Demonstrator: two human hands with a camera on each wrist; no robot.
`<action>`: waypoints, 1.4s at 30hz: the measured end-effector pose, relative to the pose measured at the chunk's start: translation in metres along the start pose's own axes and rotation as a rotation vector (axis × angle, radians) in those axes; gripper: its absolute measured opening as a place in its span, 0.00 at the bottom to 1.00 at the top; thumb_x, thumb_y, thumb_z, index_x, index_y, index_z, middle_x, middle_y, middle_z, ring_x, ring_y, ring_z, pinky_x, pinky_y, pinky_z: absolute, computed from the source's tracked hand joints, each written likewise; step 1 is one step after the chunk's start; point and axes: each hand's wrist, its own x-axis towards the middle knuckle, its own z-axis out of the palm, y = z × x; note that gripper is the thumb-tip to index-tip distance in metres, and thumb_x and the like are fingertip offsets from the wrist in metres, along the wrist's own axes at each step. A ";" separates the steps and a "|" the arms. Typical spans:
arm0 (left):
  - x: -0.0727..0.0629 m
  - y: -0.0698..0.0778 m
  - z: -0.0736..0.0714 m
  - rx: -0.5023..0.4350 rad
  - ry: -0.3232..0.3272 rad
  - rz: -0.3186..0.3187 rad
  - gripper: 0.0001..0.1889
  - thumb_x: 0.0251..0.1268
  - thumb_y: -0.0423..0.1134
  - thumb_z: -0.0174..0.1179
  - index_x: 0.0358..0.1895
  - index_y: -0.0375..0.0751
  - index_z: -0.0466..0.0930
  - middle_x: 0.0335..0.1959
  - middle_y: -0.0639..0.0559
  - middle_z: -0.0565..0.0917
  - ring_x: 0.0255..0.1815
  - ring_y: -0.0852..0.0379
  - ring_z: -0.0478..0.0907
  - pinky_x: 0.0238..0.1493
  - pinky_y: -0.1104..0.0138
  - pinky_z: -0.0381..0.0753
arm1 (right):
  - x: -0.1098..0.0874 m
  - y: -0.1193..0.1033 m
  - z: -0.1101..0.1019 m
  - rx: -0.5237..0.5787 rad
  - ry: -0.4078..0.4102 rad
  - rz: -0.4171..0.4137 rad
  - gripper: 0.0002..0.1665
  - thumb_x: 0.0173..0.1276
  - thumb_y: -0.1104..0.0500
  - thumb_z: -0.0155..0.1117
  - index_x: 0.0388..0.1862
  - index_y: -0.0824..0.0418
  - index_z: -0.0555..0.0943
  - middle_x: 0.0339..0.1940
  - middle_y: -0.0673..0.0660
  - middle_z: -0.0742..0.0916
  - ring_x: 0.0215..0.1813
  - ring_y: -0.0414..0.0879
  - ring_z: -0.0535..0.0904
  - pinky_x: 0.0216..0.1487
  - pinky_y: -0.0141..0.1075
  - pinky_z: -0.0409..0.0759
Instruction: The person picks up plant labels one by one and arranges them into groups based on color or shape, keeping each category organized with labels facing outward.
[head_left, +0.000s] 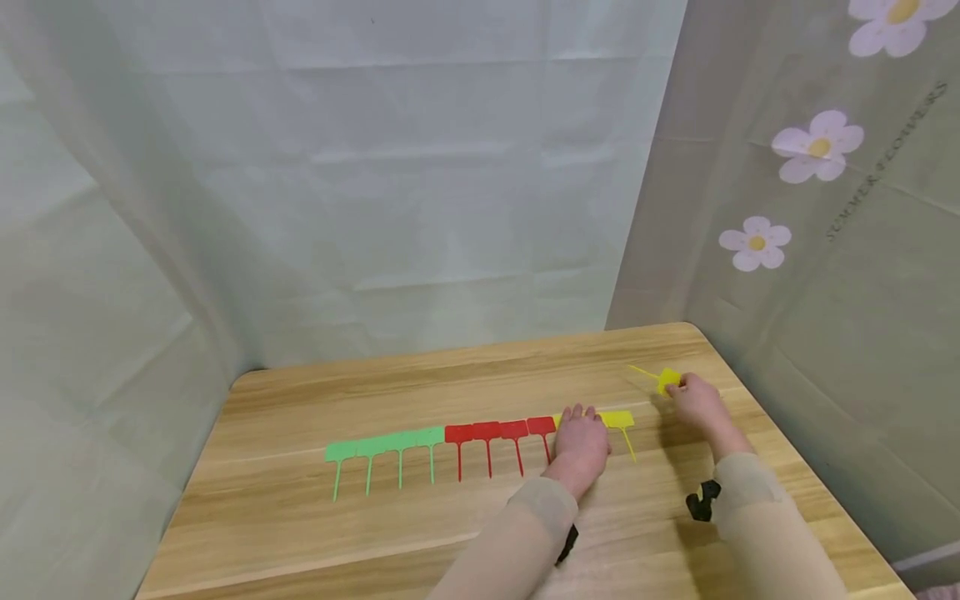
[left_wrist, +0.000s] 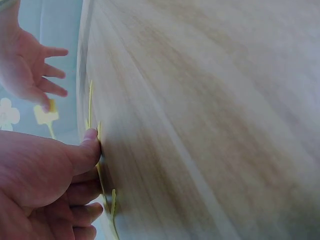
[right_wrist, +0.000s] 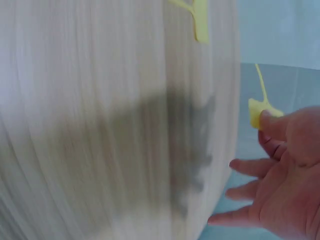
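Note:
Flat plastic tags with thin tails lie in a row: green tags (head_left: 386, 442), then red tags (head_left: 501, 430), then yellow tags (head_left: 618, 419) at the right end. My left hand (head_left: 583, 442) rests on the yellow part of the row, hiding some of those tags. In the left wrist view its thumb (left_wrist: 90, 147) touches the row by the tails. My right hand (head_left: 701, 404) is raised beyond the row's right end. Between thumb and index finger it pinches a loose yellow tag (right_wrist: 256, 112), the tail pointing away; its other fingers (right_wrist: 247, 192) are spread.
The wooden table (head_left: 285, 533) has rounded far corners. Behind it hangs a pale curtain (head_left: 420, 183), and a flower-printed sheet (head_left: 817, 333) stands along the right edge. Black wrist devices (head_left: 702, 502) sit under both forearms, and the right arm casts a shadow.

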 end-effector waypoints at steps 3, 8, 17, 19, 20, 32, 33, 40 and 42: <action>-0.001 -0.001 0.001 0.003 0.016 0.001 0.29 0.77 0.59 0.63 0.76 0.56 0.78 0.78 0.65 0.73 0.81 0.59 0.65 0.82 0.64 0.60 | -0.004 0.003 -0.009 0.032 -0.009 -0.056 0.28 0.89 0.50 0.46 0.60 0.78 0.70 0.46 0.72 0.80 0.42 0.62 0.75 0.41 0.50 0.77; -0.003 -0.002 0.001 0.003 0.029 0.007 0.29 0.76 0.59 0.64 0.75 0.55 0.79 0.77 0.64 0.74 0.80 0.59 0.67 0.81 0.63 0.61 | -0.012 0.012 -0.020 0.114 0.023 -0.141 0.31 0.88 0.42 0.49 0.57 0.71 0.77 0.49 0.69 0.82 0.43 0.56 0.74 0.39 0.43 0.73; -0.003 0.000 -0.002 -0.001 0.017 0.002 0.29 0.76 0.59 0.64 0.75 0.55 0.79 0.77 0.65 0.74 0.80 0.60 0.66 0.81 0.64 0.61 | -0.019 0.021 -0.039 0.038 0.136 -0.228 0.28 0.86 0.41 0.56 0.55 0.67 0.82 0.68 0.76 0.81 0.59 0.69 0.78 0.48 0.52 0.76; -0.003 0.000 -0.002 0.002 0.013 0.000 0.30 0.76 0.59 0.63 0.76 0.55 0.78 0.77 0.65 0.74 0.80 0.60 0.66 0.81 0.64 0.61 | -0.019 0.025 -0.042 0.021 0.111 -0.236 0.29 0.88 0.42 0.53 0.58 0.68 0.80 0.66 0.76 0.81 0.62 0.71 0.78 0.51 0.59 0.78; -0.003 0.000 -0.002 0.003 0.013 0.000 0.30 0.76 0.59 0.63 0.76 0.55 0.78 0.77 0.65 0.74 0.80 0.60 0.66 0.81 0.64 0.61 | -0.019 0.027 -0.043 0.012 0.096 -0.240 0.29 0.88 0.43 0.52 0.60 0.69 0.79 0.65 0.76 0.82 0.61 0.72 0.78 0.52 0.62 0.78; -0.002 0.002 -0.002 0.016 0.006 -0.010 0.30 0.77 0.60 0.62 0.77 0.56 0.77 0.77 0.66 0.74 0.81 0.60 0.65 0.81 0.65 0.60 | -0.019 0.036 -0.052 -0.018 -0.043 -0.243 0.28 0.90 0.48 0.47 0.64 0.74 0.72 0.61 0.77 0.81 0.60 0.71 0.78 0.53 0.60 0.79; -0.001 0.002 -0.001 0.018 0.000 -0.010 0.30 0.78 0.60 0.62 0.77 0.57 0.77 0.77 0.66 0.73 0.81 0.60 0.64 0.82 0.65 0.59 | -0.019 0.036 -0.053 -0.017 -0.041 -0.247 0.28 0.90 0.48 0.47 0.64 0.74 0.73 0.61 0.77 0.81 0.60 0.71 0.77 0.53 0.60 0.78; 0.002 0.002 0.002 0.024 -0.007 -0.003 0.30 0.78 0.60 0.61 0.77 0.57 0.76 0.78 0.66 0.73 0.81 0.60 0.64 0.82 0.64 0.58 | -0.018 0.037 -0.058 -0.022 -0.042 -0.298 0.25 0.88 0.45 0.53 0.55 0.68 0.80 0.73 0.78 0.76 0.73 0.79 0.68 0.63 0.70 0.73; 0.002 0.002 0.003 0.024 -0.007 -0.003 0.30 0.78 0.60 0.61 0.78 0.57 0.76 0.78 0.66 0.72 0.82 0.60 0.63 0.82 0.64 0.58 | -0.017 0.038 -0.059 -0.016 -0.038 -0.305 0.25 0.88 0.45 0.53 0.56 0.68 0.80 0.73 0.77 0.76 0.73 0.79 0.68 0.63 0.71 0.72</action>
